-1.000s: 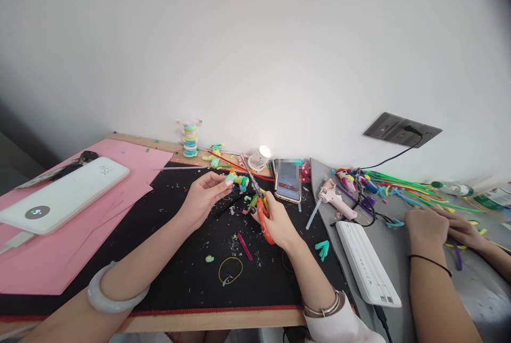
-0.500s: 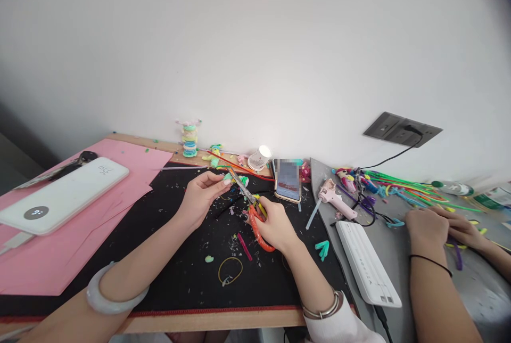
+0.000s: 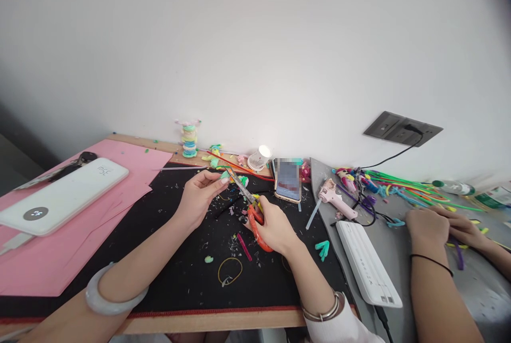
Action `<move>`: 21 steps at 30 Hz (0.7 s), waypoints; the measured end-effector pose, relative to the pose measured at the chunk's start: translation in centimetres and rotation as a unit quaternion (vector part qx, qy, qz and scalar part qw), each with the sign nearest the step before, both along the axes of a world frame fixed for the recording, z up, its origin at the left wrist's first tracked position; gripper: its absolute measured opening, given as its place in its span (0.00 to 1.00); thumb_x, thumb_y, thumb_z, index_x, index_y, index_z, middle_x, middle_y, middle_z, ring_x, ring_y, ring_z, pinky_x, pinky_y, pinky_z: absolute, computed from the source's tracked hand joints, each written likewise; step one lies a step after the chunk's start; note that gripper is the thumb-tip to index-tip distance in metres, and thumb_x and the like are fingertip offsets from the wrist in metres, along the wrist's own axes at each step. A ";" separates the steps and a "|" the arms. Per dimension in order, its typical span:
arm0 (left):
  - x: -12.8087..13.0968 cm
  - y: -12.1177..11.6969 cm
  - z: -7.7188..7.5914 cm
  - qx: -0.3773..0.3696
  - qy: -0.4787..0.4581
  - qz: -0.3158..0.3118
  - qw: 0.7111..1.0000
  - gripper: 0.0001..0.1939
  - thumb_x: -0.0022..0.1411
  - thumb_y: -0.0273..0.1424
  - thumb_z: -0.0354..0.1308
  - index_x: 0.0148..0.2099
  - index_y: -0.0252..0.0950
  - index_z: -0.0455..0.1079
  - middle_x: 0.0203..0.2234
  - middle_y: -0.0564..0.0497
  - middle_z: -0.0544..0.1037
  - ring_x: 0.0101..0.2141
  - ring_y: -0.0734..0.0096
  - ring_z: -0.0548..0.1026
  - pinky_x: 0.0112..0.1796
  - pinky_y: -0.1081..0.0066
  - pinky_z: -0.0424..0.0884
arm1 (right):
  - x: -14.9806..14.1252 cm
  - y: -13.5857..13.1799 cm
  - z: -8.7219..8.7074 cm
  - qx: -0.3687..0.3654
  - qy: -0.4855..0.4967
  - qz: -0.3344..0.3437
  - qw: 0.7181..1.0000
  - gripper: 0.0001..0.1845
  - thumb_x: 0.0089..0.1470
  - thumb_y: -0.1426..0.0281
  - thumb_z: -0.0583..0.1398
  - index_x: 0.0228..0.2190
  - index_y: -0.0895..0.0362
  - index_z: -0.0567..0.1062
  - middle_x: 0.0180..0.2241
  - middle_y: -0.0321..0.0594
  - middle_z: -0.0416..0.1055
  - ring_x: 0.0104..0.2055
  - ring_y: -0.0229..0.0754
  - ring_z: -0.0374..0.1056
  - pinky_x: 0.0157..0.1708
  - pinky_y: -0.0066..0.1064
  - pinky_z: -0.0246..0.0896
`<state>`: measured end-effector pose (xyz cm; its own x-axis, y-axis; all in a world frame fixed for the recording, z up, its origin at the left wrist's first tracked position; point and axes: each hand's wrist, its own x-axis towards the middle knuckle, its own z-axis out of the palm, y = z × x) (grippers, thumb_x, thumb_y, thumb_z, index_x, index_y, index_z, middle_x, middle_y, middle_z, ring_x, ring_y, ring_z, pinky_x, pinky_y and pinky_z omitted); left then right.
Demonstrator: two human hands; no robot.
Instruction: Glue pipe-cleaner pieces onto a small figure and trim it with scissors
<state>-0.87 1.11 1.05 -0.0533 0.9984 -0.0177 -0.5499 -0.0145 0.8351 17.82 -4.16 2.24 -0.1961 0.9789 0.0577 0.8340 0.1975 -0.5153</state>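
Observation:
My left hand (image 3: 202, 196) pinches a small light-green fuzzy piece (image 3: 224, 174) between thumb and fingers, above the black mat (image 3: 175, 279). Orange-handled scissors (image 3: 257, 226) are gripped in my right hand (image 3: 275, 223), their blades pointing up and left. The blade tips meet the green piece right by my left fingertips; whether they cut into it I cannot tell. Beneath and around the hands lie scraps, a magenta pipe cleaner piece (image 3: 244, 247), a rubber band (image 3: 230, 271) and a pale green tuft (image 3: 208, 259).
White power bank (image 3: 75, 194) on pink paper (image 3: 35, 274) at left. Along the wall stand a striped fuzzy figure (image 3: 190, 140), a paper cup (image 3: 259, 158) and a phone (image 3: 288, 180). At right are a glue gun (image 3: 337, 200), a power strip (image 3: 367, 263) and another person's hands (image 3: 433, 226).
Both hands stay in nearly the same place. The scissors have shifted very slightly, their handles a little more closed, with the blade tips still at the green piece.

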 end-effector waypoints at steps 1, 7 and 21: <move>0.0 0.0 0.0 0.001 0.002 0.000 1.000 0.12 0.39 0.28 0.70 0.27 0.33 0.70 0.24 0.56 0.75 0.30 0.75 0.75 0.41 0.69 0.72 | 0.0 0.0 0.0 0.000 0.000 0.002 1.000 0.16 0.46 0.58 0.59 0.26 0.53 0.57 0.24 0.31 0.61 0.23 0.34 0.52 0.23 0.25 0.44; 0.1 0.0 -0.2 0.002 -0.003 0.008 1.000 0.12 0.39 0.27 0.70 0.27 0.33 0.70 0.24 0.55 0.76 0.31 0.75 0.75 0.41 0.69 0.72 | 0.2 0.0 0.0 -0.006 0.004 0.016 1.000 0.16 0.46 0.59 0.59 0.26 0.53 0.57 0.23 0.30 0.60 0.22 0.34 0.49 0.23 0.25 0.43; 0.1 -0.1 -0.1 0.005 0.021 -0.004 1.000 0.12 0.39 0.28 0.70 0.27 0.33 0.70 0.24 0.56 0.76 0.30 0.75 0.75 0.42 0.68 0.71 | 0.1 0.1 -0.1 -0.003 0.049 0.015 0.999 0.15 0.45 0.63 0.59 0.23 0.54 0.56 0.19 0.27 0.56 0.21 0.32 0.46 0.21 0.24 0.42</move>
